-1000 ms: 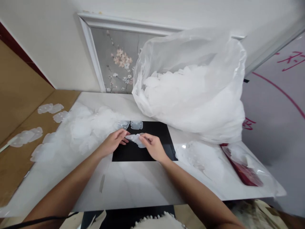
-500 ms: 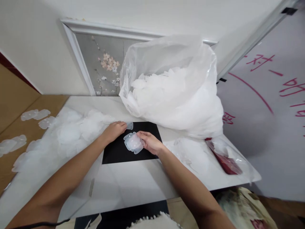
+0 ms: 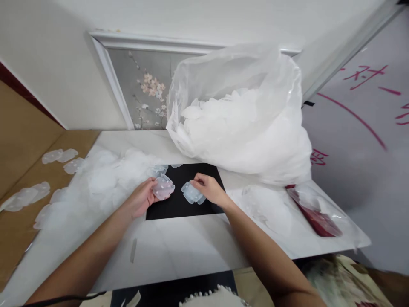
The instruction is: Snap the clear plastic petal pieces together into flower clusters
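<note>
My left hand (image 3: 143,199) is closed on a thin translucent plastic piece (image 3: 163,187) with scalloped edges and small pale dots, held over the left side of a black mat (image 3: 182,209). Over the mat's middle, my right hand (image 3: 209,188) pinches similar translucent pieces (image 3: 192,193); how many are stacked there I cannot tell. Between the two hands a strip of bare mat shows. More clear pieces (image 3: 160,168) lie at the mat's upper left edge, just beyond my left fingers.
A loose heap of translucent pieces (image 3: 105,175) covers the table's left side, with several more on the cardboard (image 3: 19,226). A large plastic bag (image 3: 271,145) full of them stands behind the mat. Right of it lies a red item (image 3: 319,219) under clear plastic.
My left hand has come back from the mat's upper edge and now holds a plastic piece on the left. The right hand's pieces are now apart from it, slightly further right.
</note>
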`<state>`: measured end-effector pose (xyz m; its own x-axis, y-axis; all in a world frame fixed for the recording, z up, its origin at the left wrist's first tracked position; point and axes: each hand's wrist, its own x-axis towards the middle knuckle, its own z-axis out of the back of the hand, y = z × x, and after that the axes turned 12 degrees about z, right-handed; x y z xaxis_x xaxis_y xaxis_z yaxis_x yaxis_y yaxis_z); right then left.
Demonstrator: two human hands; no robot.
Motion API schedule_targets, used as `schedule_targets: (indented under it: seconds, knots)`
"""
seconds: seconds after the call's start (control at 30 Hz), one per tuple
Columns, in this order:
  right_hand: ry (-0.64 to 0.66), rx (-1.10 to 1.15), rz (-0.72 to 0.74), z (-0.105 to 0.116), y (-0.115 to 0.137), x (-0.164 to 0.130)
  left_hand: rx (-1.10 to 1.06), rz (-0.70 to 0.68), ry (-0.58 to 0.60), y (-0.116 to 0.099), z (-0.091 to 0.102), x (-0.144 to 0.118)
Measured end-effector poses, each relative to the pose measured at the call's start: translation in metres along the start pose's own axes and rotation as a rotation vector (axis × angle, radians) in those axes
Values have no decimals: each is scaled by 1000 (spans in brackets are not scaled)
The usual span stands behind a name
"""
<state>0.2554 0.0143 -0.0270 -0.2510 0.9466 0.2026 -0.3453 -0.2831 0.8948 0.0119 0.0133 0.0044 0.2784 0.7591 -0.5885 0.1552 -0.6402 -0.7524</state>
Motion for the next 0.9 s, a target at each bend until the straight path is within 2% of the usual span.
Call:
schedule_targets:
  seconds: [0.07, 0.17, 0.27, 0.43, 0.57, 0.67, 0.77, 0.83, 0.9]
  knots:
    - [-22, -177, 78, 3, -1, -1, -91, 49, 12, 3, 1, -5]
    - [-70, -363, 179, 0, -3, 0, -126, 45, 8, 3, 3, -8]
    - [9, -431, 269, -12, -4, 10, -148, 48, 24, 2, 7, -8]
    - [152, -675, 344, -40, -2, 52, -141, -2, 79, 2, 15, -12]
    - [175, -777, 316, -51, 3, 84, -131, -91, 64, 3, 19, -15]
    - [134, -756, 290, -51, 8, 92, -170, -103, 46, 3, 22, -15]
    - [64, -717, 268, -50, 11, 80, -264, -76, 92, 3, 25, -14]
    - [-20, -520, 207, -52, 11, 63, -355, -66, 127, 2, 25, -15]
    - [-130, -68, 73, -54, 10, 42, -433, -65, 113, 0, 24, -15]
